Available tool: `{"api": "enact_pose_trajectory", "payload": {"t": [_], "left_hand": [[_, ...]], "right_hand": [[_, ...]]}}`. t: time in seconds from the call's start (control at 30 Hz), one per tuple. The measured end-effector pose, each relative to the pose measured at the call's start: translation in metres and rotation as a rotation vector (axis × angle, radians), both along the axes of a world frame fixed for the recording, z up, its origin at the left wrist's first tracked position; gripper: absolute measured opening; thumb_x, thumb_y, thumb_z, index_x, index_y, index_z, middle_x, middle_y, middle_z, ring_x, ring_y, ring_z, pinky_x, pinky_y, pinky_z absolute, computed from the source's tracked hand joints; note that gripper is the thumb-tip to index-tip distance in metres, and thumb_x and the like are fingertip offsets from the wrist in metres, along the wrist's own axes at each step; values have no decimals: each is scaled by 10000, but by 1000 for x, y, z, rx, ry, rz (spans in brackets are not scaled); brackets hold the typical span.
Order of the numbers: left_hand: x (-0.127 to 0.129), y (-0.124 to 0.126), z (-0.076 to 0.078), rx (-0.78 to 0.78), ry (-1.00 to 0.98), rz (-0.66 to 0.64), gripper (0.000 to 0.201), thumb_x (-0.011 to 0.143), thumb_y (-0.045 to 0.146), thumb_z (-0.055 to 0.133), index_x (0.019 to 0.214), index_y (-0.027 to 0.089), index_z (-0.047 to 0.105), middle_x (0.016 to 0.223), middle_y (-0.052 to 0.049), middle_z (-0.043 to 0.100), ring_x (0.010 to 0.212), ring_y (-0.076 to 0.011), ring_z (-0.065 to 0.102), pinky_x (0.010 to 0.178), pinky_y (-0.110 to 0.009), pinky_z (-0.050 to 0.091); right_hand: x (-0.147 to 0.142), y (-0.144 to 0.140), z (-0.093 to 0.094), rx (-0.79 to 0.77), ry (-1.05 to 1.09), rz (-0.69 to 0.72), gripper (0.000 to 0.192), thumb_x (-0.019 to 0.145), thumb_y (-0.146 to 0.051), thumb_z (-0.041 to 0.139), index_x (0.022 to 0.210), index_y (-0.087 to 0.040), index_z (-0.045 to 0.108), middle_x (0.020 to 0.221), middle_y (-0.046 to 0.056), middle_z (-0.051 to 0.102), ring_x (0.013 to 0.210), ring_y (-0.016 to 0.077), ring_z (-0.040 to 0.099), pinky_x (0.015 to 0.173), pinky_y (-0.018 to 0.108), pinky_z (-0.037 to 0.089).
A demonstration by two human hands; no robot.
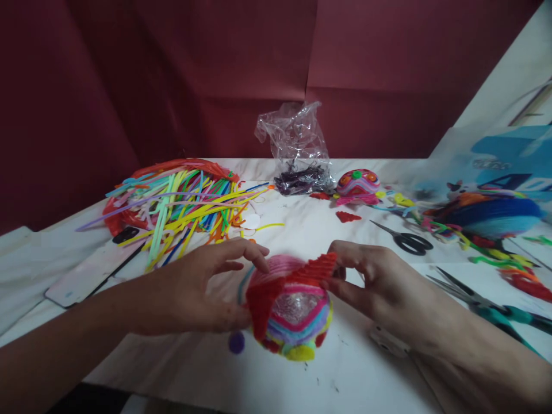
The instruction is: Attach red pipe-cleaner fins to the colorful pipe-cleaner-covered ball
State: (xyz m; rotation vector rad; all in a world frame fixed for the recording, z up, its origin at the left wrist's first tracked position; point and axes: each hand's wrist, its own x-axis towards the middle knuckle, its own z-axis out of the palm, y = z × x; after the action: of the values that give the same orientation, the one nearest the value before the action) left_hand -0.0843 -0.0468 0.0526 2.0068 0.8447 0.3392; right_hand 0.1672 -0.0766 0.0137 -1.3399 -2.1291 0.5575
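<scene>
A ball-shaped craft piece (290, 313) wrapped in pink, blue, yellow and red pipe cleaners sits between my hands, low at the table's centre. My left hand (202, 287) cups its left side, fingertips resting on the pink top. My right hand (371, 276) pinches a red pipe-cleaner strip (314, 269) that runs across the top of the ball. A small purple pom-pom (236, 342) lies just below my left hand.
A heap of coloured pipe cleaners (172, 201) lies at the back left, a phone (86, 276) beside it. A clear plastic bag (297, 149), a finished ball (357, 184), black scissors (407, 240), teal scissors (487, 305) and more crafts (491, 213) lie behind and to the right.
</scene>
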Motion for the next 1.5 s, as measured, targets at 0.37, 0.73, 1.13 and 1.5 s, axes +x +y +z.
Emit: {"api": "enact_pose_trajectory", "payload": {"t": [0.37,0.73,1.13,1.5], "left_hand": [[4,-3,-24,-1,-114,172,158,784,311,618,863,175,637,1016,-36,634,993,-204,564,856,-302,447],[7,-9,-34,-52,-269,224,164,789,289,618,909,183,650,1007,-37,607,955,-203,588,812,-305,480],[8,-13,-49,-82,-378,328,120,741,207,671,851,183,632,943,-5,634,911,-167,600,811,-265,466],[7,-13,-60,-6,-422,313,125,774,247,661,898,233,674,943,15,613,902,-144,591,796,-230,460]], "right_hand": [[-5,-6,11,-47,49,24,200,813,-272,515,656,-182,599,652,29,582,607,168,560,549,253,473],[-6,-6,14,-63,48,13,212,784,-272,539,590,-188,557,650,29,564,622,175,559,563,258,483],[-4,-6,11,-71,-8,-4,225,804,-306,508,610,-194,539,684,34,574,626,172,553,561,257,462],[-5,-6,12,-81,11,20,254,800,-278,515,561,-192,522,683,32,582,615,163,551,551,254,452]]}}
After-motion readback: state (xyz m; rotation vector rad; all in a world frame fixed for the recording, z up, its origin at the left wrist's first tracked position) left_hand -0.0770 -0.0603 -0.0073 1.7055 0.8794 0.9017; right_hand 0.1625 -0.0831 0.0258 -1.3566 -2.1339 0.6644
